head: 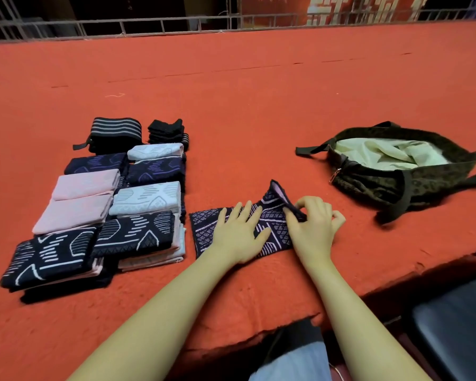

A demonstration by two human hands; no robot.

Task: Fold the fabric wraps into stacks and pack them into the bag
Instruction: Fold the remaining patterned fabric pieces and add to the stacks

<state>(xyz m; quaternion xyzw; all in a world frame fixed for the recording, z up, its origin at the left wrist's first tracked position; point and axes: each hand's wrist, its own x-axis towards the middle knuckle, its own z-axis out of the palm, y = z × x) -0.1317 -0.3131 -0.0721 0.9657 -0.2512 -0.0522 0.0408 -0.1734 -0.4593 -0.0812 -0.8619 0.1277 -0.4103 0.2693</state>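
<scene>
L hand (238, 232) lies flat w/ fingers straight and slightly spread, palm down on a dark patterned wrap (204, 229), pressing it to the red table cover (259, 105) close to the near edge, about mid-width. R hand (313, 224) is just beside it on the wrap's right end, thumb and forefinger pinching the far right corner, which is lifted and turned back toward the centre so the pale lilac underside shows; other R fingers curl loosely. Wrap is navy/black w/ pale diamond and line pattern, lying roughly parallel to the near edge. Toward the left edge, touching or almost touching each other, sit the folded stacks (99, 210) in two rows running from near to far: dark patterned ones nearest, then pink (80, 199) and white-grey (149, 199) ones, then navy w/ purple lines, a white one on top further back. Behind them, two black bundles: one w/ grey stripes (116, 133), one plain black stack (166, 132). Nearest stack's right edge is just beside the wrap's left end, not touching. Bag (423, 182) sits toward the right edge, well apart from the hands, lying open w/ cream lining (382, 155) visible, dark olive patterned outside, black straps splayed to both sides. A metal rail (149, 26) runs along the far edge. Dark chair seat (456, 325) at bottom right, below the table edge.
</scene>
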